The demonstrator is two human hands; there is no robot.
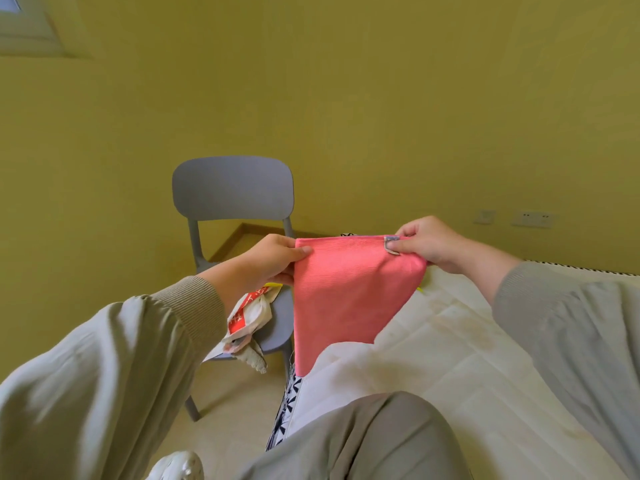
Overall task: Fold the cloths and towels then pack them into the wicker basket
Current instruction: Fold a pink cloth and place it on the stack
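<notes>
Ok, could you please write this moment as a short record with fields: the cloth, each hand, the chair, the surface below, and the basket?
cloth: pink cloth, held up by its top edge, hanging down
left hand: left hand pinches the top left corner
right hand: right hand pinches the top right corner, at the small label
chair: grey chair, a red-and-white bag on its seat
surface below: white mattress
basket: wicker basket not in view

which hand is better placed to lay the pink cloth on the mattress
Probably the right hand: it pinches a top corner of the cloth already above the mattress. The left hand pinches the other corner out over the chair, past the mattress edge.
</notes>
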